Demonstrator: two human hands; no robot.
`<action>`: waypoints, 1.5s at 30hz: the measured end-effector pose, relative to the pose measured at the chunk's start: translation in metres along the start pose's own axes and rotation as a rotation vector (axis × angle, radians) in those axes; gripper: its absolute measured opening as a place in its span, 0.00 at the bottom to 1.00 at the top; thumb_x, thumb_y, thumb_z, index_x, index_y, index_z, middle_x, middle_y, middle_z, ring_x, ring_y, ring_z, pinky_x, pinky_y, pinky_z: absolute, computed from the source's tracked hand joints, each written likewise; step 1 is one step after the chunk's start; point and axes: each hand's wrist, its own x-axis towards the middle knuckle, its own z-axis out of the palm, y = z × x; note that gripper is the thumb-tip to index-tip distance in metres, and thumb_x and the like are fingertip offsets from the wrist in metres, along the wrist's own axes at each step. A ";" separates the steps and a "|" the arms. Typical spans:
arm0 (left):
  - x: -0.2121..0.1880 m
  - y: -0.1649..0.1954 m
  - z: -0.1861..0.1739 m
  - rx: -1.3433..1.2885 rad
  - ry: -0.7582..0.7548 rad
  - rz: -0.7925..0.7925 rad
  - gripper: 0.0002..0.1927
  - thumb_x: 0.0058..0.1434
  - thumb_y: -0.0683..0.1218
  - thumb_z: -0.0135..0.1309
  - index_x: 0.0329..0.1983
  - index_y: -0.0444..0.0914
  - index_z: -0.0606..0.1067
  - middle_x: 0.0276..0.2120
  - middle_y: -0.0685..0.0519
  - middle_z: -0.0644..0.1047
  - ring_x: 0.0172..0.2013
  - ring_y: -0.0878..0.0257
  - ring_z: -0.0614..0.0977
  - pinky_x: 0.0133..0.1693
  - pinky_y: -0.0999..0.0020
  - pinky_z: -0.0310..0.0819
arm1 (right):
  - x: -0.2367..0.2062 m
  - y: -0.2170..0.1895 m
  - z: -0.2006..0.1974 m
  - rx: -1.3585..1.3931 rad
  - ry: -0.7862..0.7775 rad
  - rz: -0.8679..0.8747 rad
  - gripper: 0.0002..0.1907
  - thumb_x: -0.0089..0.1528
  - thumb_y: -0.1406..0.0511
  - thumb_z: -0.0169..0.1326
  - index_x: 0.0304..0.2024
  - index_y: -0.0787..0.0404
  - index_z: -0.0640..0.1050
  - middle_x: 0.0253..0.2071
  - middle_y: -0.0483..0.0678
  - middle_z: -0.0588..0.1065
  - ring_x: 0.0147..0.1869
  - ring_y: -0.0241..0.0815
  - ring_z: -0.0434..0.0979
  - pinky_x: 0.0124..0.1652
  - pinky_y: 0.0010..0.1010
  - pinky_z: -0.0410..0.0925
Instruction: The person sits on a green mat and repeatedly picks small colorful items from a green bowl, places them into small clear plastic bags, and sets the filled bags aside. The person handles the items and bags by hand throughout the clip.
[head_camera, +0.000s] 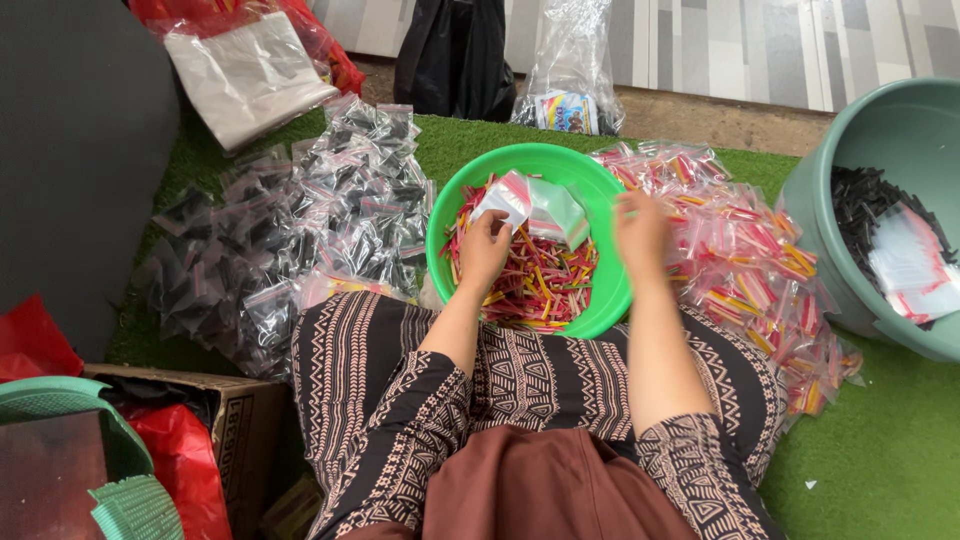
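A bright green bowl rests on my lap, filled with red, yellow and green sticks. My left hand is inside the bowl, holding small clear zip bags with a red strip at the top. My right hand is blurred over the bowl's right rim, next to a heap of filled bags; whether it holds anything cannot be told.
A pile of small bags with dark contents lies to the left on green turf. Bags filled with coloured sticks are heaped to the right. A teal bucket holds black sticks. A cardboard box and red plastic sit lower left.
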 end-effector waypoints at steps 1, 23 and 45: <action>0.000 0.000 0.000 -0.002 -0.001 0.005 0.13 0.64 0.47 0.55 0.49 0.37 0.77 0.37 0.49 0.83 0.40 0.57 0.85 0.42 0.63 0.77 | -0.004 -0.005 0.018 0.011 -0.066 -0.048 0.10 0.64 0.63 0.57 0.46 0.57 0.82 0.45 0.54 0.80 0.50 0.55 0.79 0.50 0.44 0.71; -0.004 -0.005 0.001 -0.055 -0.037 -0.001 0.12 0.64 0.45 0.55 0.48 0.37 0.77 0.36 0.49 0.83 0.37 0.59 0.85 0.42 0.65 0.77 | -0.020 -0.027 0.054 -0.233 -0.161 0.023 0.13 0.60 0.68 0.54 0.45 0.49 0.83 0.38 0.53 0.80 0.44 0.55 0.80 0.42 0.48 0.71; -0.009 -0.004 0.021 -0.577 -0.195 -0.141 0.13 0.71 0.49 0.51 0.37 0.35 0.76 0.26 0.60 0.75 0.27 0.74 0.74 0.31 0.75 0.69 | -0.038 -0.056 0.073 0.746 -0.187 0.229 0.32 0.61 0.67 0.60 0.64 0.61 0.62 0.38 0.43 0.75 0.34 0.31 0.75 0.32 0.22 0.69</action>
